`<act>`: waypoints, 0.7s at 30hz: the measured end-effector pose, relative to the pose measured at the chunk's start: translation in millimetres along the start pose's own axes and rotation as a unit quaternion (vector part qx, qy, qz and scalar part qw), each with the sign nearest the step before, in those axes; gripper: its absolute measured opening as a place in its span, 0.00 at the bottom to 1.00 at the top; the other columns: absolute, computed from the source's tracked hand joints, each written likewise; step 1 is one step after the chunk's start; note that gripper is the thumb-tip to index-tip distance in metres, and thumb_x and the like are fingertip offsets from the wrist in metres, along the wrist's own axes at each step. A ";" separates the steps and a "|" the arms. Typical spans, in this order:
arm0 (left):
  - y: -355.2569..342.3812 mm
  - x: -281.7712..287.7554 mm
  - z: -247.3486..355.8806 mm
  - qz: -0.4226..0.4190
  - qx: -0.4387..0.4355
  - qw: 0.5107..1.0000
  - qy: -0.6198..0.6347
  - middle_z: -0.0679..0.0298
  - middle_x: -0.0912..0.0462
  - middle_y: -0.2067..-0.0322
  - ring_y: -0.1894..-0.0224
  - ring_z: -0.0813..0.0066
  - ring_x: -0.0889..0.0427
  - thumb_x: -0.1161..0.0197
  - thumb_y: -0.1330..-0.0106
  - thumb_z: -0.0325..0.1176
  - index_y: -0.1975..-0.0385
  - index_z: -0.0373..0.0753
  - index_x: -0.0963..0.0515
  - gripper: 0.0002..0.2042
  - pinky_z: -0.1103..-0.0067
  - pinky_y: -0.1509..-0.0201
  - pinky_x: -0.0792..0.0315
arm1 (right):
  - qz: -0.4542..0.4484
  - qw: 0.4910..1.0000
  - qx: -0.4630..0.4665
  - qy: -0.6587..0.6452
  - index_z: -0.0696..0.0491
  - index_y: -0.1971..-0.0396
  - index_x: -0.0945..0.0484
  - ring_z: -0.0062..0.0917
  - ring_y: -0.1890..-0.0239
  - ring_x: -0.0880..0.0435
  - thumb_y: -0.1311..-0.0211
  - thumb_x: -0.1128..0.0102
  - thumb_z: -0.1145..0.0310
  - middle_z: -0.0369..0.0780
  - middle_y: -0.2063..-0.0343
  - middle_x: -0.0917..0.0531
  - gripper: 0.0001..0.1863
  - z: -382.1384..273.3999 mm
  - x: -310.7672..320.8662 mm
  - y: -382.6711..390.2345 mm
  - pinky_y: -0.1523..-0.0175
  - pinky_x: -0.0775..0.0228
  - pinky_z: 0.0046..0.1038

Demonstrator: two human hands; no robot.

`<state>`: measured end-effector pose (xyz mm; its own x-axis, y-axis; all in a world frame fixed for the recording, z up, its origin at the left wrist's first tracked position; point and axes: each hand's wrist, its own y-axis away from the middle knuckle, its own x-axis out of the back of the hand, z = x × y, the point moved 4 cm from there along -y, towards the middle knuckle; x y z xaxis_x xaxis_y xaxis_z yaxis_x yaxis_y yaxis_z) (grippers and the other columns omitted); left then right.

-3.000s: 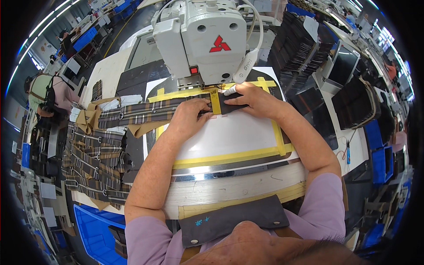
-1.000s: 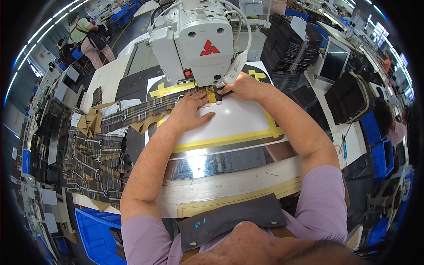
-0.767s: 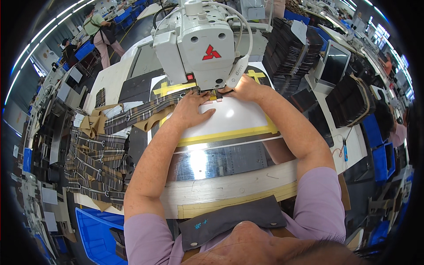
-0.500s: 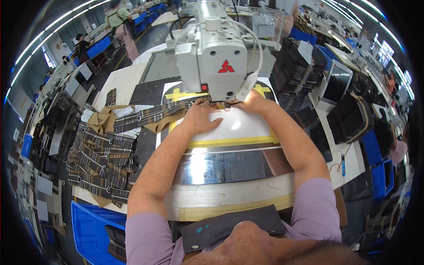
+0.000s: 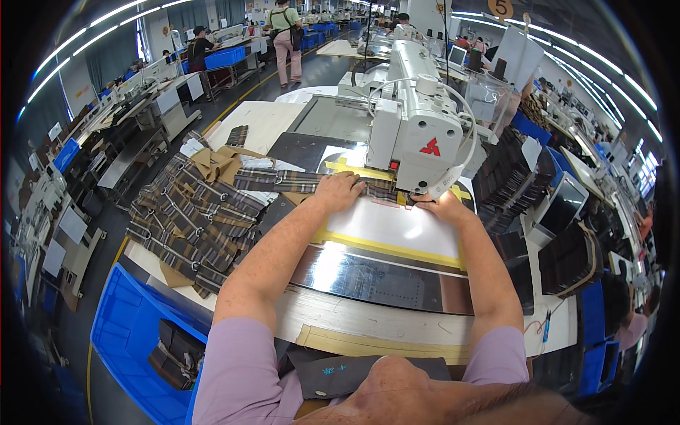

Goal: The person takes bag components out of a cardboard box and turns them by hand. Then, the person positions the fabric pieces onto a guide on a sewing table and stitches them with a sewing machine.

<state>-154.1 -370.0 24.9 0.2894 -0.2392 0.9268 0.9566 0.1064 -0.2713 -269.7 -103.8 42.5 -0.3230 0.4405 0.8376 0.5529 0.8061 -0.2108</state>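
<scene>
A plaid fabric strap (image 5: 283,180) in brown, grey and black runs from the left onto a white template plate (image 5: 397,230) edged with yellow tape. Its right end lies under the head of a white sewing machine (image 5: 429,134). My left hand (image 5: 338,191) has its fingers closed over the strap, left of the machine head. Beside the needle area, my right hand (image 5: 448,207) has its fingertips pinched at the strap's end, partly hidden below the head. Small pinkish pieces (image 5: 386,203) show on the plate between my hands.
A heap of plaid straps with metal rings (image 5: 191,219) covers the table's left side. A blue bin (image 5: 134,319) stands below it. Dark stacked pieces (image 5: 513,170), a tied bundle (image 5: 570,258) and a blue-handled tool (image 5: 546,327) lie to the right. People work farther back.
The view has swung left and up. My left hand has shifted left along the strap, away from the machine head, leaving more strap visible between my hands. My right hand stays beside the needle.
</scene>
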 end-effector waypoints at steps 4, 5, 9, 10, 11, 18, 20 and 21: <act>2.7 18.7 21.2 -0.099 0.007 0.995 -0.004 0.57 0.25 0.44 0.40 0.57 0.26 0.46 0.31 0.53 0.41 0.41 0.26 0.26 0.66 0.37 0.31 | -0.065 0.996 -0.048 -0.031 0.42 0.53 0.14 0.38 0.48 0.19 0.39 0.35 0.62 0.43 0.50 0.17 0.14 -1.6 4.2 18.5 0.40 0.30 0.31; 7.8 22.2 19.0 -0.106 0.001 0.994 -0.027 0.58 0.25 0.46 0.40 0.58 0.26 0.41 0.34 0.54 0.42 0.42 0.25 0.27 0.66 0.38 0.30 | -0.082 0.995 -0.054 -0.005 0.41 0.53 0.14 0.38 0.50 0.19 0.39 0.35 0.61 0.44 0.53 0.16 0.14 -14.2 2.7 21.0 0.41 0.30 0.32; 15.7 26.9 14.3 -0.141 -0.006 0.989 -0.041 0.57 0.26 0.47 0.39 0.57 0.28 0.29 0.46 0.57 0.49 0.42 0.22 0.30 0.67 0.38 0.31 | -0.117 0.992 0.000 0.045 0.40 0.50 0.15 0.36 0.60 0.25 0.37 0.37 0.62 0.43 0.69 0.20 0.15 -47.2 3.6 39.5 0.48 0.30 0.33; 15.1 26.3 11.6 -0.142 -0.010 0.989 -0.040 0.57 0.26 0.48 0.40 0.55 0.28 0.27 0.49 0.58 0.52 0.40 0.22 0.32 0.68 0.37 0.32 | -0.118 0.991 -0.013 0.057 0.44 0.50 0.15 0.30 0.59 0.23 0.35 0.37 0.62 0.42 0.64 0.16 0.15 -51.8 5.1 42.2 0.47 0.30 0.30; 15.3 25.9 8.6 -0.141 -0.010 0.989 -0.041 0.57 0.26 0.48 0.40 0.55 0.28 0.27 0.49 0.58 0.52 0.40 0.22 0.32 0.68 0.37 0.32 | -0.117 0.991 -0.013 0.057 0.44 0.50 0.15 0.30 0.59 0.23 0.35 0.37 0.62 0.42 0.64 0.16 0.15 -50.2 4.2 44.6 0.47 0.30 0.30; 25.4 32.7 23.7 -0.284 -0.031 0.958 -0.002 0.49 0.21 0.48 0.45 0.53 0.22 0.22 0.56 0.55 0.48 0.36 0.24 0.38 0.65 0.42 0.28 | -0.116 0.982 -0.060 -0.136 0.52 0.50 0.16 0.20 0.55 0.20 0.33 0.39 0.64 0.41 0.54 0.13 0.15 -53.7 7.2 61.6 0.45 0.30 0.26; 40.1 43.0 41.8 -0.313 -0.134 0.940 0.020 0.53 0.16 0.57 0.53 0.59 0.18 0.21 0.54 0.50 0.47 0.35 0.23 0.36 0.71 0.47 0.25 | -0.167 0.971 -0.042 -0.165 0.50 0.48 0.17 0.25 0.54 0.19 0.35 0.36 0.62 0.42 0.54 0.14 0.17 -62.4 7.1 74.2 0.44 0.30 0.27; 47.4 53.0 46.7 -0.313 -0.135 0.940 0.020 0.53 0.16 0.57 0.53 0.59 0.18 0.21 0.54 0.50 0.47 0.35 0.23 0.36 0.71 0.47 0.25 | -0.166 0.971 -0.043 -0.165 0.50 0.48 0.17 0.25 0.54 0.19 0.35 0.36 0.62 0.42 0.54 0.14 0.17 -67.9 8.2 82.0 0.44 0.30 0.27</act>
<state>-95.0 -332.5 73.2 -0.3377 -0.2094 0.9177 0.9121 -0.3138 0.2640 -174.9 -60.9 66.3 -0.7155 0.2753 0.6421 0.4330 0.8960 0.0984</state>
